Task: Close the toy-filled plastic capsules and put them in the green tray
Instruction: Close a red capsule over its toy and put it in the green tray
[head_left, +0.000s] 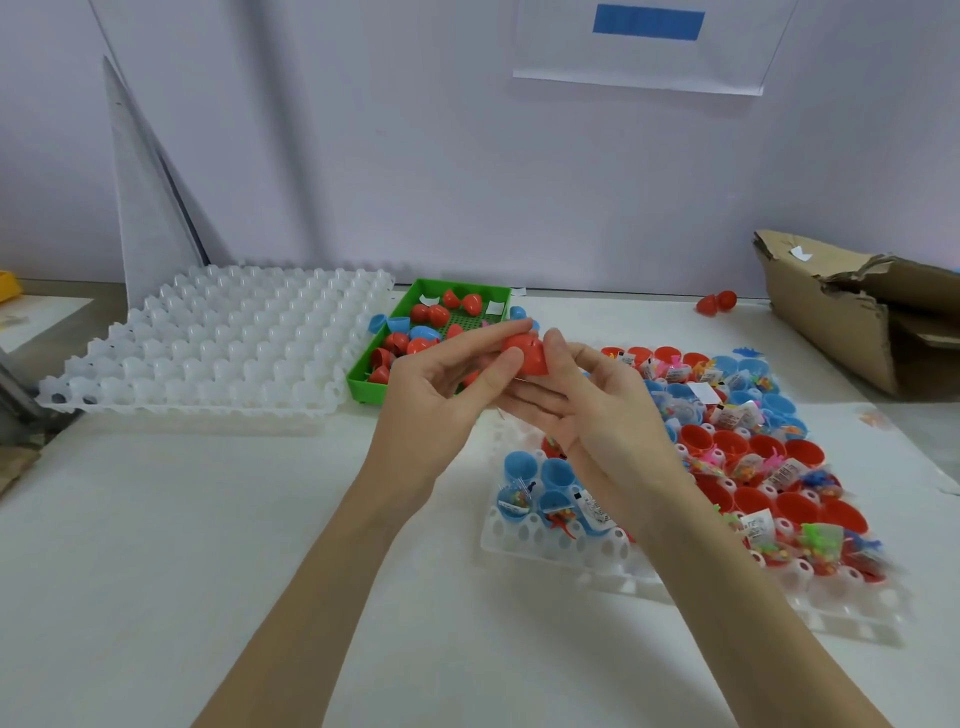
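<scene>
Both hands meet at the centre of the head view around one red capsule (527, 354). My left hand (441, 384) pinches its left end between thumb and fingers. My right hand (587, 405) cups it from below and the right, thumb on top. Just behind the hands lies the green tray (363, 376), holding several closed red capsules and a blue one. To the right, a white holder tray (561, 551) carries several open red and blue capsule halves (748, 452) filled with small wrapped toys.
A large white cup tray (218, 338), nothing in its cups, sits at the left. A torn cardboard box (852, 322) stands at the right rear, with a loose red capsule (717, 301) near it. Loose blue halves (387, 322) lie beside the green tray. White tabletop spreads in front.
</scene>
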